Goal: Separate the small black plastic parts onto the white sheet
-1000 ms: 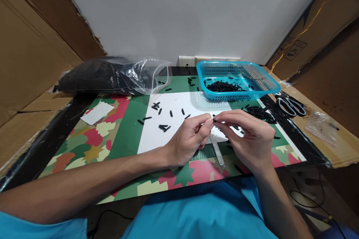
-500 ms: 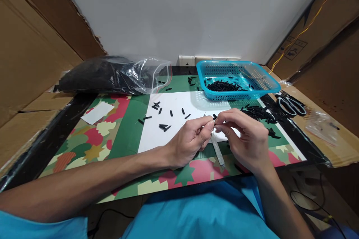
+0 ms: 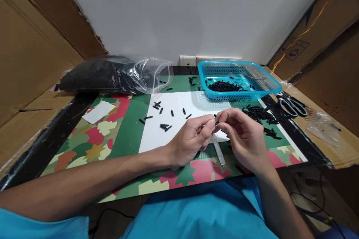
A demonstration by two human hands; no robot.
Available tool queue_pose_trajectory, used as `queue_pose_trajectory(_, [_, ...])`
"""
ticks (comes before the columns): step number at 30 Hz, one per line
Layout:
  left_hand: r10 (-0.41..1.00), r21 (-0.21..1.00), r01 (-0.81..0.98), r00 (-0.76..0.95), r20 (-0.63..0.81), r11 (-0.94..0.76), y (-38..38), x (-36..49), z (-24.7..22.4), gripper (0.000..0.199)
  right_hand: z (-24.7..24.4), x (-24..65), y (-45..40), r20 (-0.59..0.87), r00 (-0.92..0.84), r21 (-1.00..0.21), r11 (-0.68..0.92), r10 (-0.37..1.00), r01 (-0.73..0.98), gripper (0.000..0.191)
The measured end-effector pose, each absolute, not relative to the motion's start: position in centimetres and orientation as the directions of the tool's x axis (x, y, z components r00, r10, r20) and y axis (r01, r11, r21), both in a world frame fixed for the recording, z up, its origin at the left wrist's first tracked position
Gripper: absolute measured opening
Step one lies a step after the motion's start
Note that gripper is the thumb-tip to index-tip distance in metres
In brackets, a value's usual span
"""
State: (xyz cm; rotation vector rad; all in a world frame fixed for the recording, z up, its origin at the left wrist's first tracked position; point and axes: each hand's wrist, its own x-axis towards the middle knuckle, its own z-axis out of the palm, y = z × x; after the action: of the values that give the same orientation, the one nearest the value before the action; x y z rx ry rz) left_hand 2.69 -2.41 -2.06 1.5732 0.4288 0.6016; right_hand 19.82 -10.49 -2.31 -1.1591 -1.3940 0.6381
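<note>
My left hand (image 3: 193, 138) is closed, thumb pressed on the forefinger, over the near right part of the white sheet (image 3: 153, 134). Against its fingertips, my right hand (image 3: 244, 136) pinches with thumb and forefinger. Something small and dark shows between the fingertips, too hidden to name. Beneath the hands lies a narrow silvery strip (image 3: 219, 152), its far end covered. Small black pieces (image 3: 172, 112) are scattered on the sheet, and a pile of similar black pieces (image 3: 256, 113) lies right of my right hand.
A blue basket (image 3: 241, 93) with black pieces stands at the back right. Scissors (image 3: 290, 105) and a small plastic bag (image 3: 322, 129) lie farther right. At the back left rests a large clear bag of black material (image 3: 106, 74). A white paper (image 3: 98, 112) is at left.
The fingers of my right hand have shifted slightly at the meeting point of the hands. The whole view has moved a little; the objects on the table lie as before.
</note>
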Motion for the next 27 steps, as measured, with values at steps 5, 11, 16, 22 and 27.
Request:
queue_pose_trajectory(5, [0.628,0.993,-0.114,0.770,0.108,-0.031,-2.47,2.70,-2.20,0.049,-2.01,19.74,-10.53,0.395,0.196,-0.918,0.377,0.898,0.120,0.013])
queue_pose_trajectory(11, [0.635,0.995,-0.102,0.768,0.084,-0.009,-2.48,2.69,-2.30,0.051,-2.00,20.10,-10.53,0.430,0.248,-0.900,0.393,0.868,0.187,0.009])
queue_pose_trajectory(16, [0.631,0.994,-0.112,0.769,0.098,-0.018,-2.58,2.72,-2.23,0.051,-1.78,20.31,-10.78,0.479,0.183,-0.853,0.406,0.859,0.328,0.006])
queue_pose_trajectory(22, [0.625,0.992,-0.113,0.771,0.123,-0.057,-2.58,2.68,-2.04,0.050,-1.52,20.11,-11.05,0.429,0.204,-0.889,0.372,0.880,0.266,0.006])
queue_pose_trajectory(27, [0.627,0.990,-0.104,0.766,0.140,-0.094,-2.59,2.61,-1.97,0.049,-1.59,20.04,-11.08,0.429,0.222,-0.891,0.370,0.876,0.264,0.008])
